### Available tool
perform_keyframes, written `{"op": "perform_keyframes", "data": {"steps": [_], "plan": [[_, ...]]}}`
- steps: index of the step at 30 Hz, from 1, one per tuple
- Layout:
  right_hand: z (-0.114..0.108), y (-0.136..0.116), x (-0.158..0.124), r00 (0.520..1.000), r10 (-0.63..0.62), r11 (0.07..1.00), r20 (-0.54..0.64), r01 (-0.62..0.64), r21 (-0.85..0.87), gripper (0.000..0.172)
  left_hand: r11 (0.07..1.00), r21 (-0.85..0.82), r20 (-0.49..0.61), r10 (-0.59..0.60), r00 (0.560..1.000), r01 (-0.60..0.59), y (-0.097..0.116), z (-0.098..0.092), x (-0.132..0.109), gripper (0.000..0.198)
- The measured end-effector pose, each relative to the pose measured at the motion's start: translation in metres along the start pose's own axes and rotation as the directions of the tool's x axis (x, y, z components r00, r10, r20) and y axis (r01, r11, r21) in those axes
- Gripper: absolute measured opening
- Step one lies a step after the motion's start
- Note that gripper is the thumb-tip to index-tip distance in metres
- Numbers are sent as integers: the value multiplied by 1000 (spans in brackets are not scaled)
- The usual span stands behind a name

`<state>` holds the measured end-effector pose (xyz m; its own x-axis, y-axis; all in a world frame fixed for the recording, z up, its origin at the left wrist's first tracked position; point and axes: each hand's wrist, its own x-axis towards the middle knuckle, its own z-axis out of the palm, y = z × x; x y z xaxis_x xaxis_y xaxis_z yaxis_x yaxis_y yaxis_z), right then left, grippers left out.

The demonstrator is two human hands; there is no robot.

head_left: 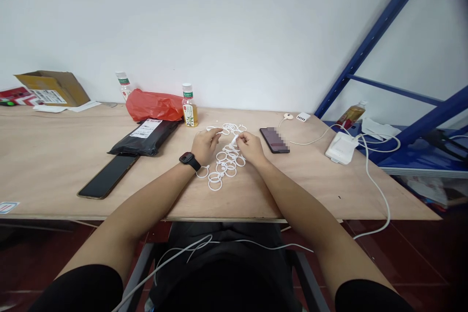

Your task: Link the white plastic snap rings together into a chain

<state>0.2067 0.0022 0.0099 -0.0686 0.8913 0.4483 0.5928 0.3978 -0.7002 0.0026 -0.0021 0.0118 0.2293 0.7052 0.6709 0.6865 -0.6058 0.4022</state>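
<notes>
Several white curtain rings [221, 157], thin hoops with small eyelets, lie in an overlapping cluster on the wooden table in front of me. Between the thumb and fingers of my right hand [251, 148], one white curtain ring [234, 140] is pinched above the cluster's right side. My left hand [204, 146], with a black watch [189, 160] on the wrist, hovers at the cluster's left side. Its fingers are apart and nothing shows in them. Another ring [202, 172] lies partly hidden by my left wrist, and more rings [229, 127] lie beyond both hands.
A dark phone [275, 140] lies right of my hands; another phone [108, 176] lies left by a black parcel [146, 137]. A red bag [153, 105] and drink bottle [189, 106] stand behind. A white charger [341, 148] trails cables at right, near a blue metal frame [376, 34].
</notes>
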Motion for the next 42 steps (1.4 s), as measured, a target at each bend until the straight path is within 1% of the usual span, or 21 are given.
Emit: {"op": "perform_keyframes", "data": {"steps": [4, 10, 14, 19, 26, 32, 36, 38, 40, 42], "plan": [[2, -4, -3, 1000, -16, 999, 23, 15, 40, 14, 998, 16, 61, 53, 997, -54, 3, -1, 0, 29], [0, -1, -2, 1000, -24, 998, 12, 23, 63, 15, 993, 71, 94, 87, 992, -94, 6, 0, -2, 30], [1, -2, -2, 1000, -27, 997, 17, 25, 77, 17, 992, 64, 118, 103, 988, -111, 7, 1, -4, 23], [1, -2, -3, 997, -60, 991, 52, 53, 124, 18, 988, 44, 152, 140, 978, -148, 7, 2, -4, 30], [0, -3, -3, 996, -85, 986, 31, 79, 146, 18, 975, 36, 166, 210, 963, -219, 5, 3, -4, 33], [1, -4, -4, 995, -102, 978, 20, 97, 186, 20, 974, 79, 180, 197, 964, -214, 2, 6, -4, 32], [2, 0, -3, 995, -95, 979, 7, 92, 180, 20, 975, 91, 146, 187, 972, -201, 0, 7, -3, 31], [3, 2, -2, 996, -91, 982, 9, 88, 169, 23, 979, 96, 127, 165, 978, -177, 0, 7, -3, 31], [4, 3, -2, 995, -93, 984, 23, 88, 156, 25, 984, 96, 109, 141, 984, -152, -1, 6, -3, 31], [4, 3, -2, 993, -104, 986, 52, 96, 135, 22, 986, 90, 98, 132, 986, -141, -3, 6, -3, 31]]}}
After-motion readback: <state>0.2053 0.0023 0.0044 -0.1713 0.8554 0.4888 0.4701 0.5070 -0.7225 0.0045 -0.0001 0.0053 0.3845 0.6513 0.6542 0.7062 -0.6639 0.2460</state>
